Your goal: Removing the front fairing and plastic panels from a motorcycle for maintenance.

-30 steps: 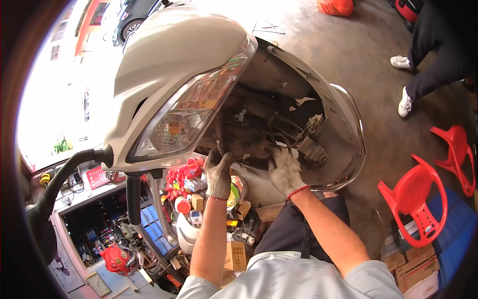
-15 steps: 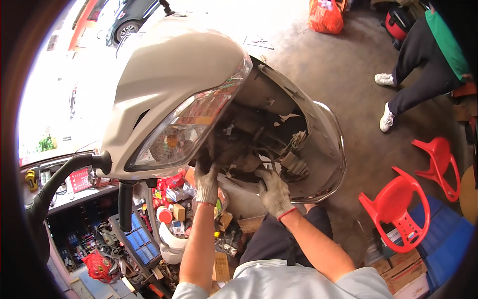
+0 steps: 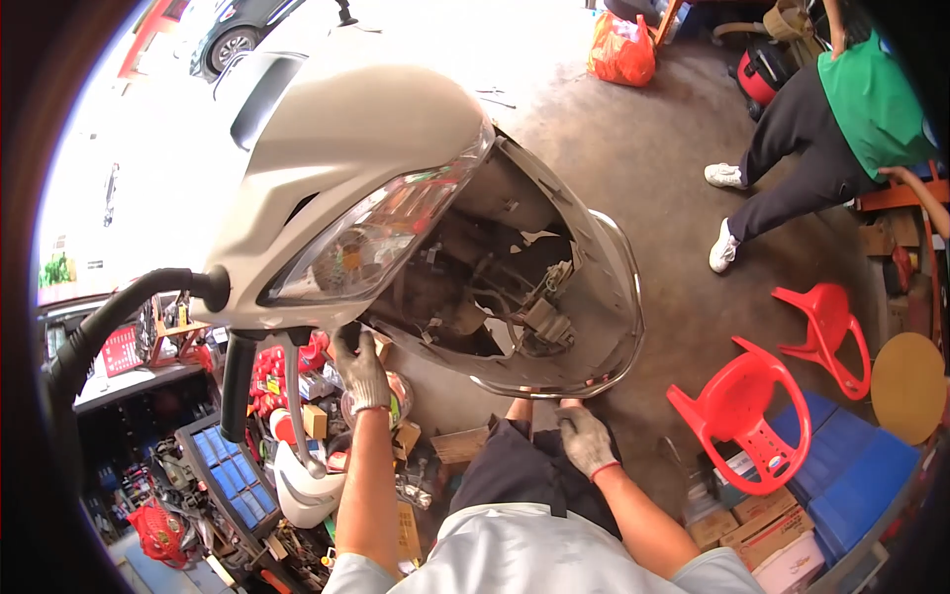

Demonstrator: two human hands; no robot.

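A beige scooter front [image 3: 361, 119] fills the middle, with a clear headlight [image 3: 361, 238] above an open cavity holding wiring and a metal part [image 3: 544, 322]. My left hand [image 3: 361, 371], in a grey knit glove, is at the lower edge below the headlight, its fingers curled and their tips partly hidden. I cannot make out what they grip. My right hand [image 3: 584, 441], also gloved, is lower, apart from the cavity and over my dark shorts. Its fingers are curled; whatever they hold is hidden. A black handlebar grip [image 3: 237, 386] hangs left of my left hand.
Another person [image 3: 861, 109] in a green top stands at upper right. Red plastic chairs [image 3: 742, 406], blue panels [image 3: 851, 475] and cardboard boxes [image 3: 767, 520] are at right. An orange bag [image 3: 623, 49] lies behind. A cluttered bench [image 3: 119, 386] and white helmet [image 3: 307, 490] are at lower left.
My right hand has pulled out of the cavity and dropped toward my shorts. My left hand has shifted left along the lower edge. The view has shifted, showing more of the other person.
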